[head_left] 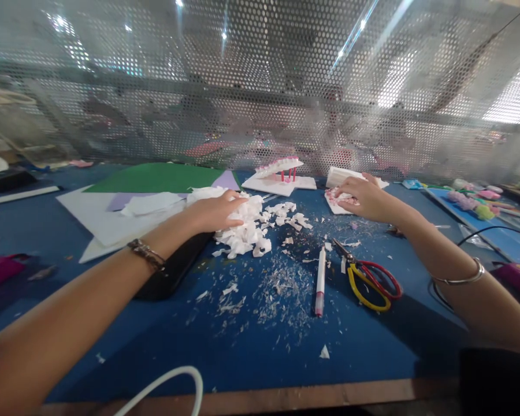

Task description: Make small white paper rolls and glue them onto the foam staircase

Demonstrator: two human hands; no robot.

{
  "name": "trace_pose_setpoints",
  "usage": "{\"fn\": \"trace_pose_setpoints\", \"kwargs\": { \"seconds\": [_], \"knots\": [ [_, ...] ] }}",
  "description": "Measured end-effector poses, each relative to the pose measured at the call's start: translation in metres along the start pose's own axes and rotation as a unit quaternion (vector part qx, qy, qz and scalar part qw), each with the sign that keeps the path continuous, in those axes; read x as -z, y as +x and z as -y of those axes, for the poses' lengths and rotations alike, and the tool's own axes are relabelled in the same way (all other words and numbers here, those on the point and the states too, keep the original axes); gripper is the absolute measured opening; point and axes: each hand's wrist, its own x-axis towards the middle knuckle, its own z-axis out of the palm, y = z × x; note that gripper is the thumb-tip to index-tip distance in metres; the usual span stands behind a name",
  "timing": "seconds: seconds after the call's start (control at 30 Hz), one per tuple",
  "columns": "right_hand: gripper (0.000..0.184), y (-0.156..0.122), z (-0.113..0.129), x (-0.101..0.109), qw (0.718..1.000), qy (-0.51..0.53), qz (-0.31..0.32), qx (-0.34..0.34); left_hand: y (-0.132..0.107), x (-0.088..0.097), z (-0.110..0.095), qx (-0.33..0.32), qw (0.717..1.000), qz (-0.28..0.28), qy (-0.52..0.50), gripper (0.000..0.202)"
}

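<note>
My left hand (219, 212) rests at the near edge of a heap of torn white paper scraps (245, 231), fingers spread apart. My right hand (360, 197) is over a white piece covered with pink bits (335, 202), its fingers stretched out and touching the top. Just behind that hand is a white box-like piece (344, 176). Between the hands stands a small white paper model with red posts (289, 173). In front of my right hand lie scissors with red and yellow handles (372, 283) and a white pen with a pink end (320, 283).
Green sheet (151, 178) and white sheets (99, 216) lie at left, a black flat object (173, 271) under my left forearm. Fine paper shreds (281, 289) litter the blue table (242, 358). Perforated metal screen (260, 86) stands behind. A blue tray (502, 231) sits right; a white cable (169, 375) loops in front.
</note>
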Motion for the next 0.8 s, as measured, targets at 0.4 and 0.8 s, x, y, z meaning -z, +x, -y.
{"fn": "trace_pose_setpoints", "kwargs": {
  "seconds": [0.4, 0.8],
  "knots": [
    [0.026, -0.010, 0.016, 0.003, 0.998, 0.049, 0.026, 0.037, 0.010, 0.021, -0.009, -0.024, 0.999, -0.030, -0.027, 0.027],
    [0.023, -0.012, 0.014, -0.007, 0.996, 0.065, 0.060, 0.030, 0.012, 0.047, -0.029, 0.046, 0.940, -0.172, -0.291, 0.037]
  ]
}}
